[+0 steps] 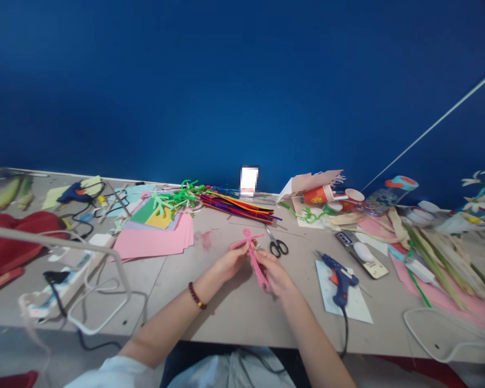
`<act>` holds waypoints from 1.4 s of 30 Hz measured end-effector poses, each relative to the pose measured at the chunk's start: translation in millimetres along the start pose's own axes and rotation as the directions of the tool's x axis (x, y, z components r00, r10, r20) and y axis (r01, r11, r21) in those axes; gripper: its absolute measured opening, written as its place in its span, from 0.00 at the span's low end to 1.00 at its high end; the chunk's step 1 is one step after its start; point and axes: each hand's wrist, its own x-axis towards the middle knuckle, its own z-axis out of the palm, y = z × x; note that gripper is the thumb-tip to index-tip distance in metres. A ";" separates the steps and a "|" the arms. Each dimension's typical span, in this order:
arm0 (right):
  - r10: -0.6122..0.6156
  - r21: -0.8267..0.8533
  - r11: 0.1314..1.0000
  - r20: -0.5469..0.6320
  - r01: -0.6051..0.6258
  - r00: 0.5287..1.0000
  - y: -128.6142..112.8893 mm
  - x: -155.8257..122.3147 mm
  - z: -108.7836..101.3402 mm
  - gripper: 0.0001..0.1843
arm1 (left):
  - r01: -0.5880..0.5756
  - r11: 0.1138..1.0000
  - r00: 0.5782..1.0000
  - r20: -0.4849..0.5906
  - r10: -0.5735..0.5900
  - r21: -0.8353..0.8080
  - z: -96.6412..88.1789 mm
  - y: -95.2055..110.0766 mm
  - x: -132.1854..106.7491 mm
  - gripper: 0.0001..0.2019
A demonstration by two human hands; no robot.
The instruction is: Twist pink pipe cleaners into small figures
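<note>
Between my two hands, above the middle of the table, is a pink figure of bent pipe cleaners with a small loop at its top. My left hand pinches it from the left side, near its upper part. My right hand has its fingers closed round its lower right side. Just beyond my right hand lie black-handled scissors. Behind them rests a bundle of colourful pipe cleaners, with green bent pipe cleaners to its left.
Pink paper sheets lie at left, near a white power strip with cables. To the right are a blue hot glue gun on pale paper, a phone, orange paper cups and dried husks. A blue wall stands behind.
</note>
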 end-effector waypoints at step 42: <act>-0.525 -0.502 0.774 -0.167 0.386 0.835 9.3 3.7 2.5 0.13 | -0.149 0.988 0.984 -0.092 0.152 0.033 5.8 -1.0 0.3 0.11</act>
